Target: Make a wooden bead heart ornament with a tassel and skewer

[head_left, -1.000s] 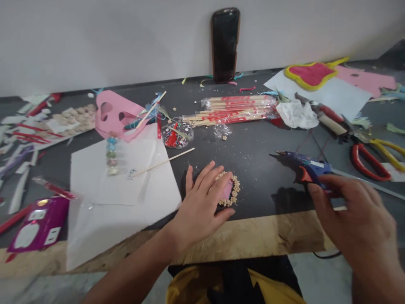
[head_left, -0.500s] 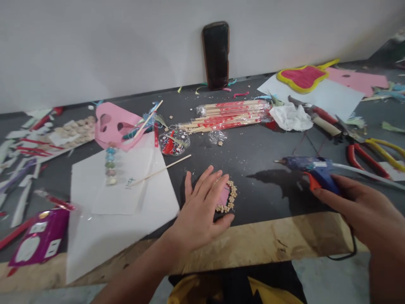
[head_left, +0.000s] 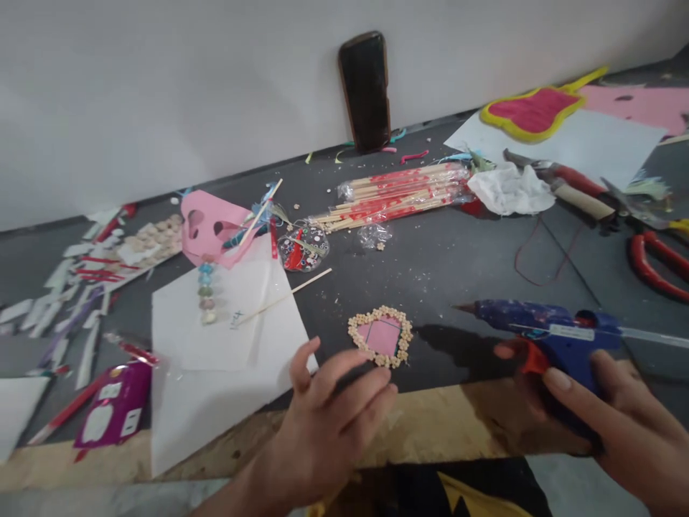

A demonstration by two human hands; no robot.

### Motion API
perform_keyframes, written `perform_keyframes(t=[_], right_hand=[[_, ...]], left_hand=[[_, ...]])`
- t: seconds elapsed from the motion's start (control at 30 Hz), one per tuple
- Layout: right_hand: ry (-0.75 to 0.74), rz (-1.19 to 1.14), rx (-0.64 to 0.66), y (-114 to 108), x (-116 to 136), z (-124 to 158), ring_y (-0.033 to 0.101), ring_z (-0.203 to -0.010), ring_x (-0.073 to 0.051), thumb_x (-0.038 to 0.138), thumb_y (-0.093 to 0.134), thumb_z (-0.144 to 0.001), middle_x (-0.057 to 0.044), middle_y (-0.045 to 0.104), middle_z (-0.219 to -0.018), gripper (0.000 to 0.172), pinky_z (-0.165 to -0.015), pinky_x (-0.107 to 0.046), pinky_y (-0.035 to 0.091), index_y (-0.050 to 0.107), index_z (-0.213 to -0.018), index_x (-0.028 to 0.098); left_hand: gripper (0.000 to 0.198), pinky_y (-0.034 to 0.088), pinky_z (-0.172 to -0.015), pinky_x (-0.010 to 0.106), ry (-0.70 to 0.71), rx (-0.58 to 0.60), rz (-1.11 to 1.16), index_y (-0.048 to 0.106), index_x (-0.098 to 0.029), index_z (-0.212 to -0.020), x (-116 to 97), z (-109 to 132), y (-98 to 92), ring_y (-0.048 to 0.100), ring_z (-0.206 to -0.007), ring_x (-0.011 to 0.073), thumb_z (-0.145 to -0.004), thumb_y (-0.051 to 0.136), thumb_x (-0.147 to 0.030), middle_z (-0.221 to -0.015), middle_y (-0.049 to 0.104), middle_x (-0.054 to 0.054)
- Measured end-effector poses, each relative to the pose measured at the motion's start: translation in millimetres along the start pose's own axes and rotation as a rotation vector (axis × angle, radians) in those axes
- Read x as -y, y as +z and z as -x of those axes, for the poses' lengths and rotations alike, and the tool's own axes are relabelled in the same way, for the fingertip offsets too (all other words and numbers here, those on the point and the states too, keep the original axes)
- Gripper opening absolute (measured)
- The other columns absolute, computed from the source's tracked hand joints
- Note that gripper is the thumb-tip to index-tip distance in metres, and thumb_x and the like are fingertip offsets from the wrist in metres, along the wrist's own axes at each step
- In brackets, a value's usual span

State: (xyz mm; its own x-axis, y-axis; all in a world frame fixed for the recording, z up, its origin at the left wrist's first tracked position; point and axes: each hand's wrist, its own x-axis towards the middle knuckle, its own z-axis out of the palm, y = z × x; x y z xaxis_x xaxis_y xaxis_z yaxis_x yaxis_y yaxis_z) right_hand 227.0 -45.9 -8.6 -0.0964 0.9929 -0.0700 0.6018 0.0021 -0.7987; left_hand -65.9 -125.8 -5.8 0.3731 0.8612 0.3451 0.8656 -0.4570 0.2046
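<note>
My right hand (head_left: pixel 603 406) grips the handle of a blue glue gun (head_left: pixel 538 332) with an orange trigger, its nozzle pointing left above the dark table top. A small pink heart piece (head_left: pixel 380 335) edged with pale beads lies flat on the table, left of the nozzle. My left hand (head_left: pixel 328 424) hovers over the table's front edge, just below and left of the heart piece, fingers loosely apart and holding nothing.
White paper sheets (head_left: pixel 226 345) with a wooden skewer lie at left. A bag of bamboo sticks (head_left: pixel 392 192), a pink mask (head_left: pixel 207 226), a googly-eye dish (head_left: pixel 302 248), tissue (head_left: pixel 509 188), pliers and red-handled cutters (head_left: pixel 659 258) crowd the back. A phone (head_left: pixel 366 90) leans on the wall.
My left hand has lifted off the beaded heart and drawn back toward the table edge, uncovering it. My right hand has picked up the glue gun and brought it closer to the heart.
</note>
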Motion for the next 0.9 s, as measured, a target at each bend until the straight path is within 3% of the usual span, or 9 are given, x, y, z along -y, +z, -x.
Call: perform_keyframes(t=[0.07, 0.13, 0.3, 0.37, 0.5, 0.67, 0.9], right_hand=[[0.008, -0.055, 0.112, 1, -3, 4, 0.059, -0.041, -0.018, 0.046, 0.057, -0.081, -0.006, 0.063, -0.052, 0.022, -0.033, -0.025, 0.046, 0.067, -0.072, 0.029], [-0.056, -0.068, 0.137, 4, -5, 10, 0.060, -0.044, -0.018, 0.042, 0.054, -0.084, -0.004, 0.063, -0.055, 0.017, -0.036, -0.024, 0.049, 0.068, -0.085, 0.031], [-0.258, 0.037, 0.173, 13, -9, 24, 0.069, -0.071, -0.021, 0.031, 0.052, -0.086, -0.004, 0.071, -0.082, 0.024, -0.054, -0.023, 0.059, 0.060, -0.108, 0.036], [-0.298, 0.104, 0.210, 14, -9, 25, 0.070, -0.077, -0.023, 0.030, 0.054, -0.085, -0.004, 0.070, -0.086, 0.022, -0.058, -0.025, 0.060, 0.059, -0.106, 0.034], [-0.339, 0.157, 0.242, 14, -5, 22, 0.069, -0.070, -0.021, 0.032, 0.055, -0.084, -0.002, 0.069, -0.077, 0.008, -0.054, -0.022, 0.059, 0.059, -0.091, 0.029], [-0.376, 0.164, 0.280, 13, 2, 15, 0.067, -0.060, -0.017, 0.031, 0.055, -0.085, -0.001, 0.068, -0.069, 0.006, -0.050, -0.019, 0.057, 0.058, -0.085, 0.026], [-0.363, 0.190, 0.270, 16, 11, 14, 0.066, -0.060, -0.015, 0.035, 0.051, -0.086, 0.000, 0.068, -0.070, 0.014, -0.052, -0.019, 0.055, 0.059, -0.085, 0.024]], left_hand=[[0.029, 0.007, -0.117, 0.049, 0.093, 0.058, -0.020, 0.063, -0.030, -0.111, -6, 8, 5.9, 0.046, -0.120, 0.0182, -0.083, 0.062, -0.022, -0.120, 0.064, -0.007], [0.030, 0.004, -0.117, 0.050, 0.139, 0.096, -0.042, 0.061, -0.030, -0.114, -8, 13, 13.6, 0.045, -0.122, 0.0186, -0.085, 0.060, -0.025, -0.127, 0.060, -0.006], [0.039, 0.000, -0.116, 0.053, 0.104, 0.083, -0.032, 0.058, -0.027, -0.121, -4, 15, 26.1, 0.041, -0.124, 0.0220, -0.084, 0.061, -0.039, -0.126, 0.061, -0.006], [0.041, -0.001, -0.116, 0.053, 0.100, 0.092, -0.027, 0.058, -0.026, -0.122, -3, 14, 26.7, 0.039, -0.125, 0.0231, -0.084, 0.059, -0.043, -0.129, 0.059, -0.005], [0.044, -0.003, -0.116, 0.053, 0.096, 0.149, -0.033, 0.057, -0.025, -0.124, -2, 12, 24.2, 0.035, -0.129, 0.0248, -0.085, 0.056, -0.046, -0.133, 0.055, -0.004], [0.043, -0.004, -0.115, 0.054, 0.099, 0.163, -0.029, 0.057, -0.026, -0.124, 0, 12, 23.6, 0.033, -0.130, 0.0263, -0.087, 0.052, -0.046, -0.135, 0.054, -0.003], [0.044, -0.005, -0.112, 0.060, 0.179, 0.178, -0.080, 0.051, -0.027, -0.129, 3, 10, 25.6, 0.029, -0.133, 0.0277, -0.090, 0.047, -0.045, -0.146, 0.039, -0.008]])
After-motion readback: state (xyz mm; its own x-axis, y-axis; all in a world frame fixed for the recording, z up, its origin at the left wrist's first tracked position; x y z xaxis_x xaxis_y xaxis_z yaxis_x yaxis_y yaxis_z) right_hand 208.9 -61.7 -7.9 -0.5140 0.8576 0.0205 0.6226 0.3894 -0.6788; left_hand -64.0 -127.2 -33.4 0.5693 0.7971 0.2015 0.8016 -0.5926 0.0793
